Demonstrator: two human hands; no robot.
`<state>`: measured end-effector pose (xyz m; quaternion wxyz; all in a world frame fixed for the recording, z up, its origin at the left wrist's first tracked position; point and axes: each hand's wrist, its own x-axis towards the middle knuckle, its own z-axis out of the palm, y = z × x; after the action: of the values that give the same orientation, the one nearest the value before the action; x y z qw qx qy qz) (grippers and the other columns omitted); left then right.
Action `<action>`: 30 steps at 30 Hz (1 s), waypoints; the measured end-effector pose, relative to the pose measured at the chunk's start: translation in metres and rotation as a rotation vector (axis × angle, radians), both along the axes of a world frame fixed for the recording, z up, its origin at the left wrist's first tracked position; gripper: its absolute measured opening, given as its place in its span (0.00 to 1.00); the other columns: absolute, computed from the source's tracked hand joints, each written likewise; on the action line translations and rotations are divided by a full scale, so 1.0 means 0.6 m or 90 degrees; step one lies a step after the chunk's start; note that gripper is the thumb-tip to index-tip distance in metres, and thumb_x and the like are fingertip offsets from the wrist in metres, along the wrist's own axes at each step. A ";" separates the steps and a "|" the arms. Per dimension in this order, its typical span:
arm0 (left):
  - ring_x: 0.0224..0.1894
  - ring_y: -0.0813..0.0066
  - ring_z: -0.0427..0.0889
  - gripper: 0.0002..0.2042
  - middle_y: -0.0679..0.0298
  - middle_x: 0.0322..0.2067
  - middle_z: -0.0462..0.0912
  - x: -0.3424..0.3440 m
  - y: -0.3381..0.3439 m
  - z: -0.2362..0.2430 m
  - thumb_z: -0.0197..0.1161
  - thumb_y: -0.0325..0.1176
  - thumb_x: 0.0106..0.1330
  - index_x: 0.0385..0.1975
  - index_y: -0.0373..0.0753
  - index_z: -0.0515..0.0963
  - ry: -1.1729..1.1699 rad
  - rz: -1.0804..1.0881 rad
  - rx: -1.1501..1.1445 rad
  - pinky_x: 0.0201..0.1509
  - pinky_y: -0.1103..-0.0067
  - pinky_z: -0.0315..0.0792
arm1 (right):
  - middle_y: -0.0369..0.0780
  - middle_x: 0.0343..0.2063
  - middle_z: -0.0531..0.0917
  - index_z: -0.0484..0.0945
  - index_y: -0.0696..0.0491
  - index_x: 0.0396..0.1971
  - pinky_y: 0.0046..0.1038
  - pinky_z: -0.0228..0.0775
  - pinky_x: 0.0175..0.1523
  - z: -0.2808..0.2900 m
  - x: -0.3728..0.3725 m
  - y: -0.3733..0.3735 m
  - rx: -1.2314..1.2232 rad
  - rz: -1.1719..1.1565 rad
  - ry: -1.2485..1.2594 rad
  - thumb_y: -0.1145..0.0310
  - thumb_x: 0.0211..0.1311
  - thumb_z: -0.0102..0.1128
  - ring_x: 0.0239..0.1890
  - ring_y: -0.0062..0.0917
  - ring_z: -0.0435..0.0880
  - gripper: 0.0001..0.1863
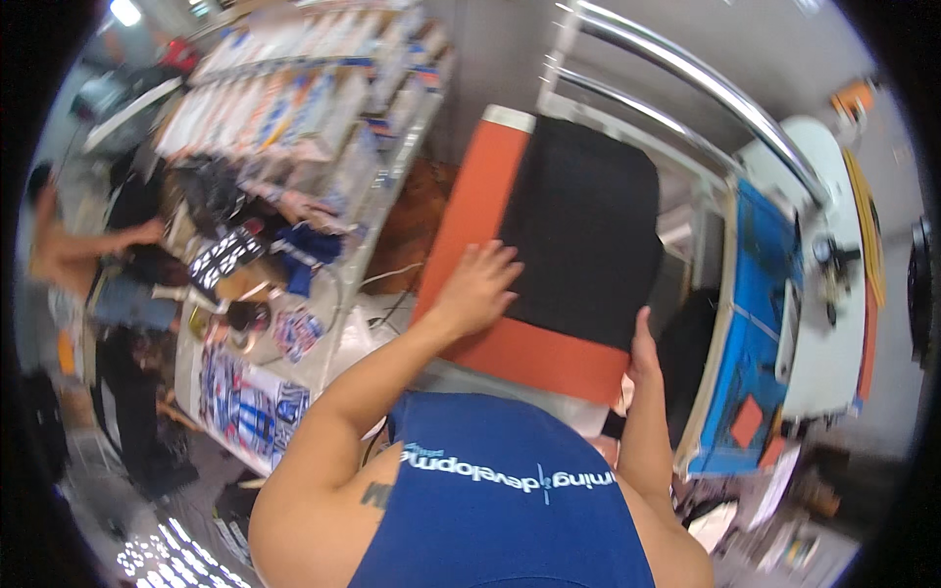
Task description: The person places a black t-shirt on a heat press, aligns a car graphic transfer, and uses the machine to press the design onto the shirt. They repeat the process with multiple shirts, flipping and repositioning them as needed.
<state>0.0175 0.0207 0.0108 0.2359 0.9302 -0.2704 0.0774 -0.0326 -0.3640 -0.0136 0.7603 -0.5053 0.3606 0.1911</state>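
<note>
Left hand [477, 286] flat, fingers spread, on black fabric [588, 230] over orange platen [490, 196]; right hand [642, 348] open against platen's near-right edge, gripping nothing; smooth outward, keep fabric square.

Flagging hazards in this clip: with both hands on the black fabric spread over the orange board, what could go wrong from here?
1. The left hand lies flat on the black fabric while the right hand only touches its near edge; the cloth could slide or wrinkle on the orange board.
2. The metal bars arch just beyond the board, so a reaching hand might bump them.
3. Cables trail beside the board and might snag.
</note>
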 end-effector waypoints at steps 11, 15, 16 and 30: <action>0.43 0.49 0.84 0.13 0.53 0.40 0.86 -0.055 0.007 0.018 0.67 0.27 0.64 0.48 0.35 0.81 0.130 0.207 -0.141 0.50 0.60 0.77 | 0.39 0.48 0.81 0.75 0.48 0.64 0.45 0.74 0.63 -0.045 -0.049 -0.030 0.049 -0.361 -0.117 0.67 0.73 0.65 0.50 0.37 0.78 0.22; 0.43 0.50 0.85 0.13 0.51 0.37 0.87 -0.048 0.004 0.030 0.69 0.27 0.64 0.46 0.32 0.80 0.185 0.255 -0.214 0.50 0.59 0.78 | 0.39 0.46 0.81 0.77 0.48 0.58 0.38 0.76 0.55 -0.042 -0.070 -0.033 0.040 -0.413 -0.162 0.72 0.71 0.67 0.47 0.33 0.78 0.19; 0.43 0.48 0.85 0.12 0.51 0.35 0.87 -0.047 0.008 0.033 0.69 0.27 0.64 0.46 0.32 0.80 0.205 0.280 -0.224 0.49 0.59 0.78 | 0.39 0.44 0.81 0.77 0.49 0.57 0.37 0.76 0.53 -0.041 -0.075 -0.031 0.036 -0.406 -0.160 0.73 0.70 0.67 0.45 0.32 0.79 0.18; 0.72 0.50 0.71 0.19 0.54 0.63 0.81 -0.124 0.056 -0.016 0.61 0.35 0.68 0.55 0.34 0.84 -0.081 0.077 0.071 0.78 0.45 0.56 | 0.44 0.40 0.88 0.82 0.66 0.54 0.34 0.82 0.44 -0.040 -0.079 -0.044 -0.704 -0.051 -0.054 0.63 0.66 0.71 0.41 0.32 0.87 0.24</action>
<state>-0.0571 0.0544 0.0012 0.1607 0.9497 -0.2324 0.1350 -0.0799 -0.3907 -0.0374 0.4025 -0.8221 0.3955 -0.0763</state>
